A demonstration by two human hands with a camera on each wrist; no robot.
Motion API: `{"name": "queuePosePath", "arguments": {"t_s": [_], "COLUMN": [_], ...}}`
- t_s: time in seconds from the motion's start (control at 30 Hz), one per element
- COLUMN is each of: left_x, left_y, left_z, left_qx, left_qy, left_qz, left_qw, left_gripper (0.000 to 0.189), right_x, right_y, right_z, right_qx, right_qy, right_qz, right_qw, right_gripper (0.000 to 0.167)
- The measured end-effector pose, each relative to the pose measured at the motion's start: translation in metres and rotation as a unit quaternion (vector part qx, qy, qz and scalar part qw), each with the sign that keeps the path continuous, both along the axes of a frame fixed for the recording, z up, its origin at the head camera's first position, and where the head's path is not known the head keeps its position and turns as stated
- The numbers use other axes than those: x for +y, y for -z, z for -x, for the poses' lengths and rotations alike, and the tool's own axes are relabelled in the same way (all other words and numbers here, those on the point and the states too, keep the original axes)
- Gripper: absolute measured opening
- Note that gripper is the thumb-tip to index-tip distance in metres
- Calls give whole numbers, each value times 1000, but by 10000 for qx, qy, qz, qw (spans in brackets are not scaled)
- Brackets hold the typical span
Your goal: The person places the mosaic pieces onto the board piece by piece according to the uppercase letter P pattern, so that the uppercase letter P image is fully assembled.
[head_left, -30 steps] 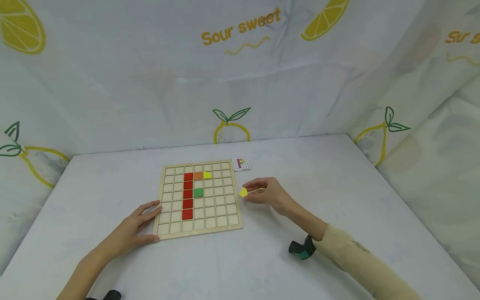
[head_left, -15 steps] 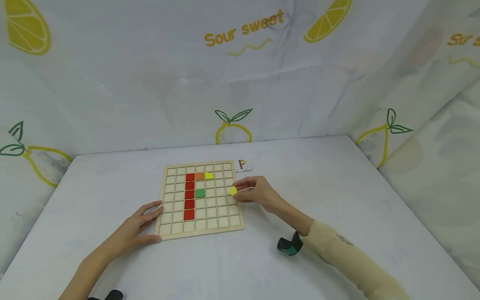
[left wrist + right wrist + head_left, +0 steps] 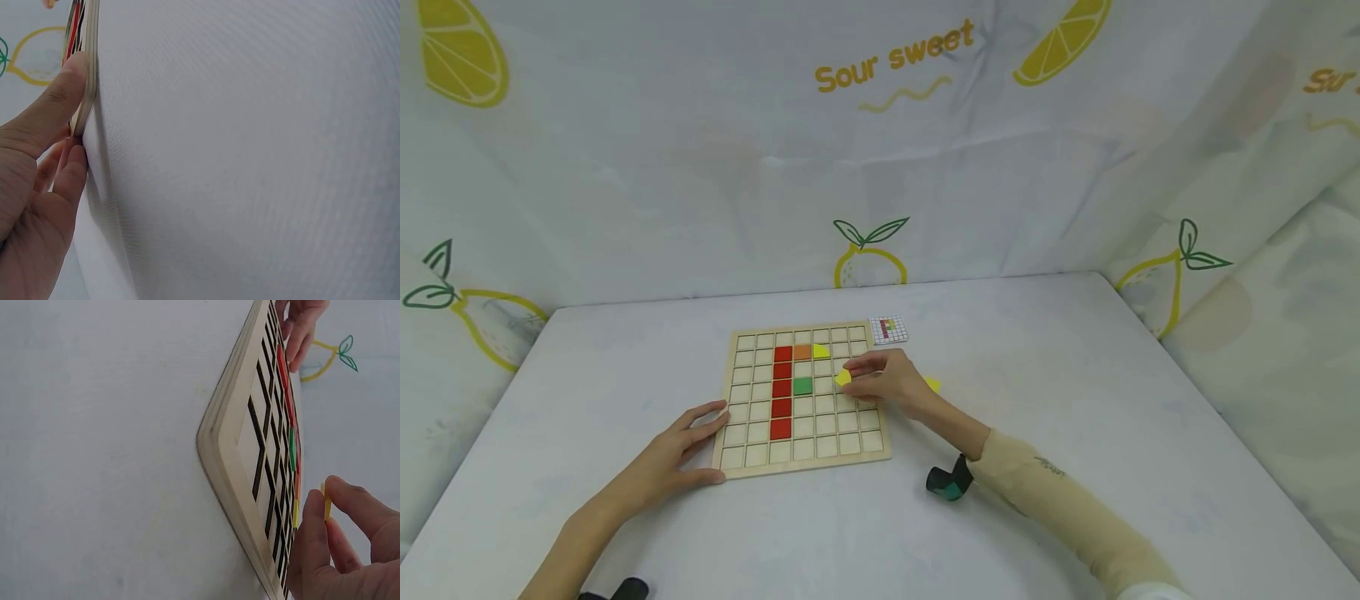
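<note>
A square wooden grid board [image 3: 805, 467] lies flat on the table. It holds a column of several red tiles [image 3: 781, 387], an orange tile [image 3: 802, 352], a yellow cut-cornered tile [image 3: 821, 352] and a green tile [image 3: 802, 386]. My left hand [image 3: 662, 458] rests at its lower left corner, thumb and extended fingers touching the edge, as the left wrist view also shows. Over the board's right part, my right hand [image 3: 891, 383] pinches a small yellow tile [image 3: 327, 503] between thumb and fingertips, above the cells.
A small pattern card [image 3: 889, 329] with a coloured grid lies by the board's upper right corner. Another yellow piece [image 3: 933, 384] shows on the table, partly behind the right wrist. A black and green wrist device [image 3: 951, 482] hangs under the right forearm. Lemon-printed white cloth [image 3: 737, 167] stands behind.
My right hand has moved left with the yellow tile, from beside the board to over its right columns. The yellow piece behind it now shows more. The left hand holds its place.
</note>
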State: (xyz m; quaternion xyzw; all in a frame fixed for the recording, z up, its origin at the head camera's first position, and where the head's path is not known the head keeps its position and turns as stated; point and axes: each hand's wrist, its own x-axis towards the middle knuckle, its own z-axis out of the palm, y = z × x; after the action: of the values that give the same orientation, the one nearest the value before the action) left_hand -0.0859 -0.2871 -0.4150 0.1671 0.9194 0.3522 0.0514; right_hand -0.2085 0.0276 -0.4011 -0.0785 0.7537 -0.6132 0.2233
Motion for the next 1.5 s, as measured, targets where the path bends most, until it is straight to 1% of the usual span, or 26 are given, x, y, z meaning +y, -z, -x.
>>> {"name": "queuePosePath", "arguments": {"t_s": [0.13, 0.27, 0.4, 0.53, 0.63, 0.73, 0.8, 0.93, 1.1, 1.13, 1.23, 1.33, 1.5], "left_x": [0, 0, 1, 0, -1, -3, -3, -3, -3, -2, -1, 0, 1], "left_y": [0, -2, -3, -5, -4, -3, -2, -1, -1, 0, -1, -1, 0], "left_z": [0, 1, 1, 1, 0, 0, 0, -1, -1, -1, 0, 0, 0], "left_qx": [-121, -231, -254, -205, -79, 4, 18, 13, -31, -31, -57, -38, -21], "left_qy": [-39, -50, -41, -79, -102, -96, -75, -32, -65, -67, -59, -48, -39], "left_qz": [20, -5, -28, 70, 195, 222, 208, 167, 155, 149, 157, 165, 141], "left_qw": [9999, 9997, 9997, 9997, 9997, 9997, 9998, 9999, 9999, 9999, 9998, 9998, 9999], "left_gripper": [80, 81, 81, 81, 81, 81, 81, 80, 81, 81, 81, 80, 80], "right_x": [-8, -17, -22, -26, -29, -33, -35, -38, -37, -37, -34, -32, -30], "right_y": [4, 8, 9, 9, 9, 9, 8, 9, 9, 9, 8, 7, 7], "right_z": [1, 2, 2, 3, 4, 4, 4, 4, 5, 5, 5, 5, 5], "right_qx": [508, 939, 1292, 1587, 1870, 2089, 2164, 2184, 2361, 2372, 2243, 2203, 2410], "right_qy": [-43, -31, -42, -102, -183, -309, -380, -478, -635, -657, -637, -602, -632], "right_qz": [-420, -872, -1072, -1179, -1318, -1459, -1506, -1599, -1634, -1636, -1632, -1636, -1699], "right_qw": [9978, 9918, 9858, 9802, 9733, 9665, 9639, 9615, 9558, 9553, 9586, 9597, 9534], "right_gripper": [30, 27, 26, 26, 27, 27, 28, 27, 27, 27, 28, 26, 21]}}
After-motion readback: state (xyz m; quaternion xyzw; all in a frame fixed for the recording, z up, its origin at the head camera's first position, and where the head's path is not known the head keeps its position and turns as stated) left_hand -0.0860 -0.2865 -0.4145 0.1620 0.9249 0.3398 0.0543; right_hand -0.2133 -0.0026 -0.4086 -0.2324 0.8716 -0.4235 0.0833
